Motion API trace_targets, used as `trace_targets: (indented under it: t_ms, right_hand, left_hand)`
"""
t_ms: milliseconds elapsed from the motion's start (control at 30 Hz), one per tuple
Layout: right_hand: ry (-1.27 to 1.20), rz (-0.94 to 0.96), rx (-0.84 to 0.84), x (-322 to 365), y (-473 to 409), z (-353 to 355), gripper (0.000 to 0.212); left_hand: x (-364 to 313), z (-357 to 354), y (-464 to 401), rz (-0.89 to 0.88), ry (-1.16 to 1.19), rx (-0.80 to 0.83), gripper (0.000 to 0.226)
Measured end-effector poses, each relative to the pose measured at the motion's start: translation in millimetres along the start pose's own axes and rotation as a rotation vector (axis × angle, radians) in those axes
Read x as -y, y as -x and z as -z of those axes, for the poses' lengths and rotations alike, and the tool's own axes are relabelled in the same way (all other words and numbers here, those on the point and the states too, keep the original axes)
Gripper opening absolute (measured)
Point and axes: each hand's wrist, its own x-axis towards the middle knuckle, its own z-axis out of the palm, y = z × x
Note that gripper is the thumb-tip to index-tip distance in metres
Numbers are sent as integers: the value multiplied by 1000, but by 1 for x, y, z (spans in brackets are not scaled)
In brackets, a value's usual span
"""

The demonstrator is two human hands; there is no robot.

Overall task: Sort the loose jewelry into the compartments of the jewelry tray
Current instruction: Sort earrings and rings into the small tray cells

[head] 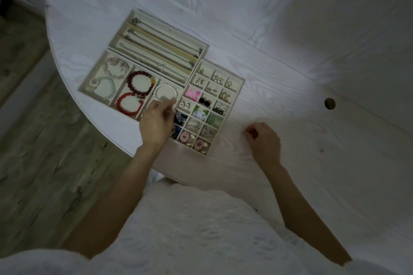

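Three cream jewelry trays lie together on the white table. The long-slot tray [202, 50] holds thin chains. The bracelet tray [86, 82] holds pale bead bracelets [111, 73], dark red bracelets [139, 81] and a pearl bracelet [166, 92]. The small-grid tray [240, 87] holds earrings and small pieces in several cells. My left hand [156, 121] reaches over the seam between the bracelet and grid trays, its blurred fingertips at the pearl bracelet's near edge. My right hand [263, 138] rests on the table right of the grid tray, fingers curled under, nothing visible in them.
The table's curved edge [93, 123] runs just left of the trays, with wood-look floor [33, 140] beyond it. A round cable hole [329, 103] sits in the tabletop at right. My white clothing fills the bottom of the view.
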Motion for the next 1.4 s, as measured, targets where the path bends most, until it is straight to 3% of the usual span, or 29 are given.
trace_targets:
  t_ms: [200, 467, 933, 1200, 1400]
  right_hand:
    - [-63, 291, -137, 61, -69, 15, 7]
    - [129, 401, -38, 105, -146, -15, 8]
    - [-27, 199, -133, 59, -133, 12, 11]
    - [35, 211, -116, 49, -122, 10, 15]
    - [87, 200, -278, 36, -123, 2, 21]
  left_hand:
    - [0, -1, 2, 15, 17, -7, 28]
    - [4, -6, 2, -12, 46, -45, 27]
    - [0, -1, -3, -2, 35, -19, 26]
    - [-2, 0, -2, -5, 40, -38, 26]
    - [-1, -2, -1, -6, 18, -38, 27]
